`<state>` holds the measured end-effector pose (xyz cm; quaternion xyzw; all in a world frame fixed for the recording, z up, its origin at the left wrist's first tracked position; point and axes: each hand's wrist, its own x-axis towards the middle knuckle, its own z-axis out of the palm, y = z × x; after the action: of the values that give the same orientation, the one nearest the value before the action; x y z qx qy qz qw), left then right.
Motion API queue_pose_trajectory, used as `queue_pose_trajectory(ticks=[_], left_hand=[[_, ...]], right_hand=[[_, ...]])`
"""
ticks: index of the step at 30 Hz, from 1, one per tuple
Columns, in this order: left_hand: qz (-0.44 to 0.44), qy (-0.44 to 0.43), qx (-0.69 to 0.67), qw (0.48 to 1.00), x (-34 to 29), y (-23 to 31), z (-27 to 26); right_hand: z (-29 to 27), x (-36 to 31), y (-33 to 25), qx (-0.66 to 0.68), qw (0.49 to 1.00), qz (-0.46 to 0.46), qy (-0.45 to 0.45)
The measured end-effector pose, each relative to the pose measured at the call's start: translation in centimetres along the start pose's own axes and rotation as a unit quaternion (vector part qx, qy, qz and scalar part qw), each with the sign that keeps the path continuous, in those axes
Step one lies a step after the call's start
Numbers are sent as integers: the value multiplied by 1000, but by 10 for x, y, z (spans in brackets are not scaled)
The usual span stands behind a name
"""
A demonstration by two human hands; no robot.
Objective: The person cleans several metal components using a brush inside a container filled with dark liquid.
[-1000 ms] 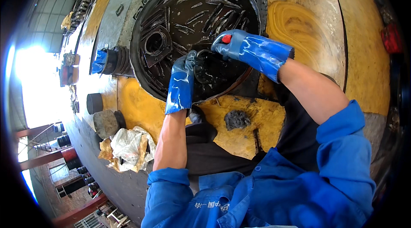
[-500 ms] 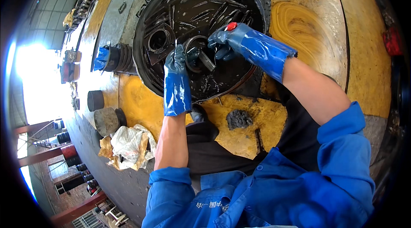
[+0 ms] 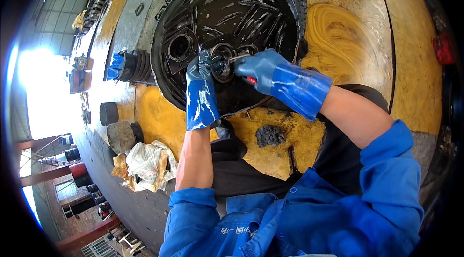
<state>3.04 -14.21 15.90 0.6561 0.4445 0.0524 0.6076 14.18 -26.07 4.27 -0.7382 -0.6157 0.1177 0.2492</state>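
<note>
My left hand, in a blue rubber glove, is closed around the left side of a round metal ring that is wet and dark. My right hand, gloved the same way, grips a red-handled scraper. Its flat metal blade lies against the ring's upper right rim, and a bit of red shows beneath my fist. Both hands are over a wide round basin of dark liquid. In it, left of the ring, sits a dark plate with a round hole; many wet strip-like pieces lie farther back.
A crumpled white bag lies at left near dark cylinders. A stack of dark rings stands beside the basin's left side. A grey clump rests on the yellow-stained floor plate between my legs. Oily swirls mark the plate at right.
My right hand has turned over and lowered, so the scraper's red handle moved from above the fist to below it. The blade swung up to the ring's upper right. My left hand stays nearly still.
</note>
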Motion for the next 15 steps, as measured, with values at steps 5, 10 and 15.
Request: queue_pose_trajectory(ticks=[5,10,15], left_hand=[[141,29,-71,987,60,-67,-31],[238,29,27,971,67,-79,-31],[228,25,32,973,71,-78,-24]], right_hand=[[8,-3,-25,-219,970,-101,8],[18,-1,-22,-261,943,-186,92],[32,6,-20,-261,945,-134,147]])
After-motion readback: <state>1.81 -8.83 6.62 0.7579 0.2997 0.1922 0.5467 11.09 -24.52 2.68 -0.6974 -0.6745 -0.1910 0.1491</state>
